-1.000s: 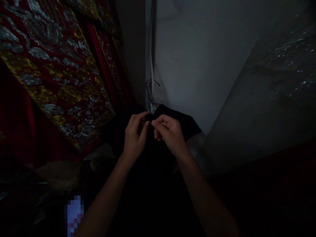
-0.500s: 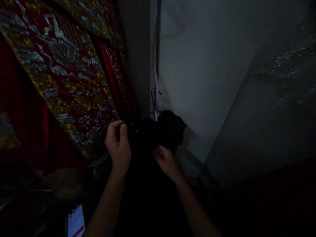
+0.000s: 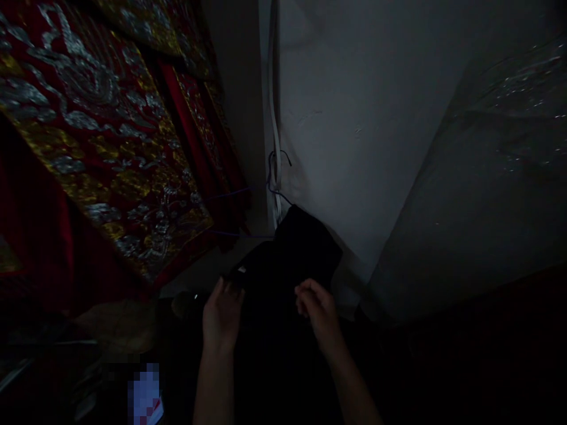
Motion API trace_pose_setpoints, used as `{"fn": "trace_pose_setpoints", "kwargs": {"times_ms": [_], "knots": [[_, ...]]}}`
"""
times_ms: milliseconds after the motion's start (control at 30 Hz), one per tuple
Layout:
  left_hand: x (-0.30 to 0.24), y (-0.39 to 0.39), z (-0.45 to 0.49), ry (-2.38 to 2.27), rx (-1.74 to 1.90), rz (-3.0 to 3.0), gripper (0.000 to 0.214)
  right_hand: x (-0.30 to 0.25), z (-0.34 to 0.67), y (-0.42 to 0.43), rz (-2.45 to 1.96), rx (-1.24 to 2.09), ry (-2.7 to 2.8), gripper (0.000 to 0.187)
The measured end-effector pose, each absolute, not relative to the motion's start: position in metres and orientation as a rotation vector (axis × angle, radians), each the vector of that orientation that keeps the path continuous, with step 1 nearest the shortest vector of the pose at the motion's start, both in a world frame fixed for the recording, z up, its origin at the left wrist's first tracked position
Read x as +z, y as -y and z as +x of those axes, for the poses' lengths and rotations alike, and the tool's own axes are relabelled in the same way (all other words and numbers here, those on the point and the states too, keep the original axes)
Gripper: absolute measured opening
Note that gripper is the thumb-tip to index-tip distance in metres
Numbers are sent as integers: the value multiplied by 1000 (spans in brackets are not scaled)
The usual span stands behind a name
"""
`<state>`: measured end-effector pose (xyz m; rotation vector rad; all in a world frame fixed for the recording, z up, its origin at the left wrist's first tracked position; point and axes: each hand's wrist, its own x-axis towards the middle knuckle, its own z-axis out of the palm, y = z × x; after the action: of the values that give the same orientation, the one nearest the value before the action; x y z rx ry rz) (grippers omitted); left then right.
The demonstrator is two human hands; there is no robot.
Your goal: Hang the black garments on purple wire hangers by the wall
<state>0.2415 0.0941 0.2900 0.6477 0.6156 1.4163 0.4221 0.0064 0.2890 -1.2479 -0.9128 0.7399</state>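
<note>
A black garment (image 3: pixel 305 245) hangs from a dark bluish wire hanger (image 3: pixel 281 193); its right shoulder covers the wire. To the left, the hanger's arm runs bare across the gap toward the red cloth. A small white label (image 3: pixel 241 270) shows at the garment's upper left edge. My left hand (image 3: pixel 222 316) is just below that label, fingers bent on the garment's left edge; its fingertips blend into the dark cloth. With curled fingers pressed together, my right hand (image 3: pixel 318 304) pinches the garment's front on the right side. Most folds are lost in the dark.
Red cloth embroidered in gold and silver (image 3: pixel 110 136) hangs on the left. White cables (image 3: pixel 273 88) run down the pale wall (image 3: pixel 345 118). A shiny translucent sheet (image 3: pixel 443 195) stands on the right. A lit screen (image 3: pixel 146 395), partly pixelated, lies at the lower left.
Both hands have moved down, the right also rightward. The garment's left side has dropped off the hanger's left arm, which now shows bare, and the label has come into view.
</note>
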Motion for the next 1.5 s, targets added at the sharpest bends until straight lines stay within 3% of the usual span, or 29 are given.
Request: {"fn": "trace_pose_setpoints", "kwargs": {"times_ms": [167, 333, 467, 633, 700, 800, 900, 1100, 1267, 1333, 1500], "knots": [[317, -49, 277, -594, 1393, 801, 29, 292, 433, 5, -1292, 663, 1076, 30], [333, -35, 293, -656, 1258, 1287, 31, 308, 409, 6, -1200, 680, 1204, 41], [347, -63, 285, -622, 1230, 1555, 29, 329, 414, -2, -1126, 780, 1358, 22], [319, -76, 258, -580, 899, 1692, 47, 369, 442, -2, -1223, 856, 1858, 34], [300, -70, 244, -637, 662, 1769, 42, 384, 455, -9, -1213, 838, 1988, 33], [281, -65, 222, -711, 494, 1825, 26, 396, 473, -32, -1180, 531, 1898, 19], [276, -76, 200, -784, 555, 1807, 19, 390, 487, -64, -1122, 288, 1613, 22], [292, -112, 165, -868, 844, 1930, 6, 354, 503, -104, -1307, 440, 1367, 33], [314, -131, 160, -964, 1015, 1902, 10, 350, 522, -94, -1363, 288, 1368, 34], [322, -136, 162, -994, 1025, 1975, 7, 356, 531, -82, -1372, 174, 1389, 33], [332, -149, 174, -1106, 664, 2042, 30, 369, 548, -54, -1305, 85, 1534, 24]]}}
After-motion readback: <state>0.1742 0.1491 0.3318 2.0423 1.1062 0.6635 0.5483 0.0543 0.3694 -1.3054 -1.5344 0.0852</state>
